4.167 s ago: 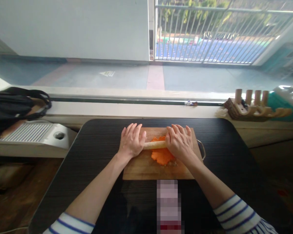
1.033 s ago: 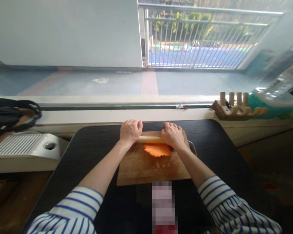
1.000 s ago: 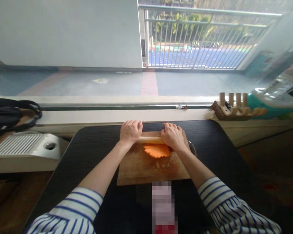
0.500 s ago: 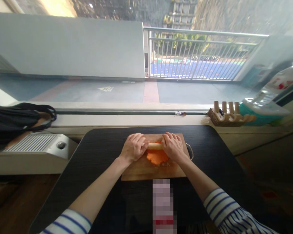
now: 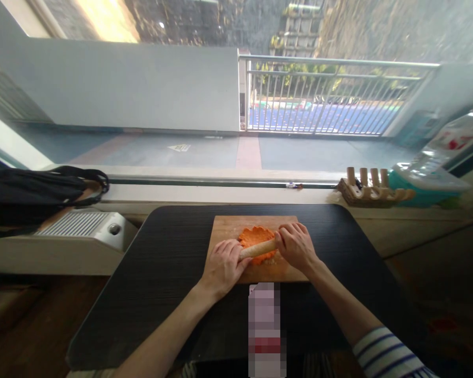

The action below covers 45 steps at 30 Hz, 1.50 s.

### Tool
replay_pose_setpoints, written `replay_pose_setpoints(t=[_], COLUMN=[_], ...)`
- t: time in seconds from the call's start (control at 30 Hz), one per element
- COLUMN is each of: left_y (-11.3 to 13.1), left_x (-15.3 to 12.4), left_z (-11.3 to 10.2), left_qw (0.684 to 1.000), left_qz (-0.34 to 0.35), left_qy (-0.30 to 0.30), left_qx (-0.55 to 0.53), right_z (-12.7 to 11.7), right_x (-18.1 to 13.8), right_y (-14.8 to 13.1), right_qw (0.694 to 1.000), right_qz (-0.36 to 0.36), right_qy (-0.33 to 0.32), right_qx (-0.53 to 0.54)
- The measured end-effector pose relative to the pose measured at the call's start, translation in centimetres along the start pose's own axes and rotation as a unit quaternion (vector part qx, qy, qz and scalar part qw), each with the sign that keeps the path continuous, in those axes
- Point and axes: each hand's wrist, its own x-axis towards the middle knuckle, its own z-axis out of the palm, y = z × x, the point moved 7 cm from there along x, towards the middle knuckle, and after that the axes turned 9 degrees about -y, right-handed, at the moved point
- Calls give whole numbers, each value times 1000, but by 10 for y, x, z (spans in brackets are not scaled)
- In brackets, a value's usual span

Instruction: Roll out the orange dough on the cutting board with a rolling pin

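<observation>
Rolling pin (image 5: 258,250) lies slantwise over orange dough (image 5: 254,235) on the board (image 5: 225,226). Left hand (image 5: 223,266) and right hand (image 5: 297,243) curl round its ends — the right places to hold. Pin: probably light, rigid. Dough: likely soft — easily torn.

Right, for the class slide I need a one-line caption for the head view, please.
Left hand and right hand hold a slanted rolling pin across orange dough on a wooden board.
</observation>
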Motion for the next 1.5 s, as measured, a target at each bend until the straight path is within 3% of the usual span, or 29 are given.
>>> replay_pose_setpoints(t=[0.23,0.47,0.83,1.5], left_y=[24,29,41,20], left_x=[-19,-16,-11,7], left_z=[7,6,19,24], left_qw=[995,993,988,989], left_qz=[-28,-48,-103,-126], left_qy=[51,57,57,38], left_qx=[76,90,96,65], right_z=[5,5,25,28], right_x=[-11,-1,6,36], right_y=[-2,2,7,4], right_qw=[999,1000,998,997], right_qz=[-8,2,24,27], right_qy=[-26,-29,-45,-71], right_qx=[-22,-11,21,27])
